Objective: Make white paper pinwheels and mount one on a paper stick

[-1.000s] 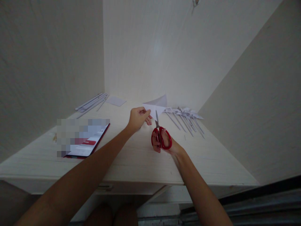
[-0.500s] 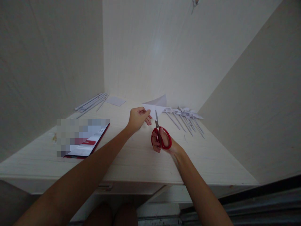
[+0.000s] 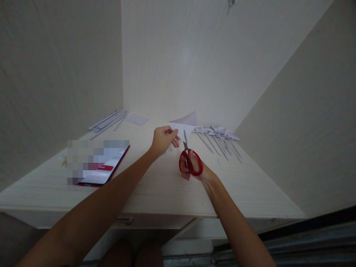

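A folded sheet of white paper (image 3: 187, 120) is pinched between the thumb and fingers of my left hand (image 3: 163, 140), held just above the table. My right hand (image 3: 191, 167) is closed through the red handles of a pair of scissors (image 3: 185, 144). Their blades point away from me and meet the paper's near corner, one blade lying over it. How far the cut reaches I cannot tell. To the right of the paper lies a bunch of paper pinwheels (image 3: 219, 132) on thin white sticks.
Several rolled white paper sticks (image 3: 109, 121) lie at the back left, beside a flat piece of paper (image 3: 137, 119). A tablet (image 3: 100, 174), partly blurred out, rests near my left forearm. Pale walls (image 3: 178, 59) enclose the white table (image 3: 161, 196) at the back and sides.
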A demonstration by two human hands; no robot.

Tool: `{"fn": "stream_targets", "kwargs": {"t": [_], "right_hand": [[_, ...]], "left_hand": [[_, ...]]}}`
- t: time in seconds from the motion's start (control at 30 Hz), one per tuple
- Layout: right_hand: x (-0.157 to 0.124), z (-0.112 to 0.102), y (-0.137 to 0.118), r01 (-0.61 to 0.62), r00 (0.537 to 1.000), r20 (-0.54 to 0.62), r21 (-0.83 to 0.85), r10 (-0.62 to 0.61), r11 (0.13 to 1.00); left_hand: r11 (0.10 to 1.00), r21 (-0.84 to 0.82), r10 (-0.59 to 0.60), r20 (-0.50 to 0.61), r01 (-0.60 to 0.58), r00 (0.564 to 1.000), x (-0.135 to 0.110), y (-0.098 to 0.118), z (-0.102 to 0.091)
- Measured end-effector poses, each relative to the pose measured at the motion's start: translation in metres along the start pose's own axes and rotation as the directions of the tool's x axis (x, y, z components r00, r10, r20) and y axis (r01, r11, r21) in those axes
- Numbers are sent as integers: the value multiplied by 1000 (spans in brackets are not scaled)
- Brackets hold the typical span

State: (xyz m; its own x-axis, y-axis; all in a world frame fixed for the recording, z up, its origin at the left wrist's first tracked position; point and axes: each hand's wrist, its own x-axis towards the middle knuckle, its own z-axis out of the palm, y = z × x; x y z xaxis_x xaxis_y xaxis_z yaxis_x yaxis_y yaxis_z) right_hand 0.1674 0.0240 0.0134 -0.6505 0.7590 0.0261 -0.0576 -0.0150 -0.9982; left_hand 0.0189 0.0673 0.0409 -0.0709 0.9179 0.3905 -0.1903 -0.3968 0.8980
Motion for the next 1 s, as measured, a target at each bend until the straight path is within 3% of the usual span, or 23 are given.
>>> {"fn": "stream_targets", "kwargs": {"t": [1.0], "right_hand": [[1, -3, 2, 15, 999, -37, -34, -16, 999]], "left_hand": [[1000, -3, 19, -1, -19, 1000, 0, -3, -1]]}}
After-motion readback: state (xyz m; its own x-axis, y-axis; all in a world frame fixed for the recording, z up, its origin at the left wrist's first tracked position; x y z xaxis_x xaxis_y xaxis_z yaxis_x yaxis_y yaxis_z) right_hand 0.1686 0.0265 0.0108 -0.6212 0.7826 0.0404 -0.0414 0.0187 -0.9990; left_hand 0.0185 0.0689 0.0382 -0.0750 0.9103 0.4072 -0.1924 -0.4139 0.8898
